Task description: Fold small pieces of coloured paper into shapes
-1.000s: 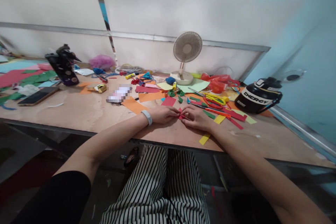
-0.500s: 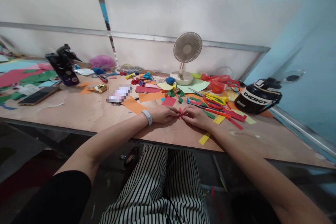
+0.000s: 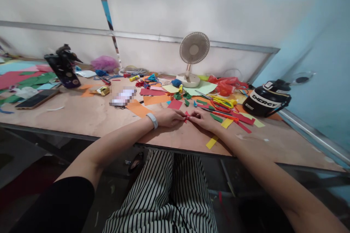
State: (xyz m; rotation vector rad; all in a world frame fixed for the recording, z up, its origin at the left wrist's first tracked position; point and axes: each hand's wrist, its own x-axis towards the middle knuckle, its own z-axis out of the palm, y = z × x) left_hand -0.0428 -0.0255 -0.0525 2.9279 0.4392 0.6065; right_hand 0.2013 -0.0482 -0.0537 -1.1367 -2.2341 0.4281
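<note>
Between my two hands, just above the table's front part, is a small red piece of paper (image 3: pixel 186 117) with pointed ends. My left hand (image 3: pixel 171 117), with a pale band at the wrist, pinches its left side. The fingertips of my right hand (image 3: pixel 201 118) are closed on its right side. My fingers cover much of the paper, so its full shape is hidden. Beyond my left hand lies a flat red paper piece (image 3: pixel 175 104). Scissors with orange handles (image 3: pixel 228 115) and green strips (image 3: pixel 216 118) lie to the right of my right hand.
A small fan (image 3: pixel 194 49) stands at the back. Scissors with yellow handles (image 3: pixel 224 102) and a black jug (image 3: pixel 266 98) are on the right. Orange paper (image 3: pixel 138 108), a phone (image 3: pixel 123 97), another phone (image 3: pixel 37 99) and a dark bottle (image 3: pixel 64 69) lie or stand leftward. Yellow strips (image 3: pixel 212 142) lie near the front edge.
The whole view has shifted slightly. Both hands stay together on the red paper, with only small finger movement; more of its pointed lower end shows now.
</note>
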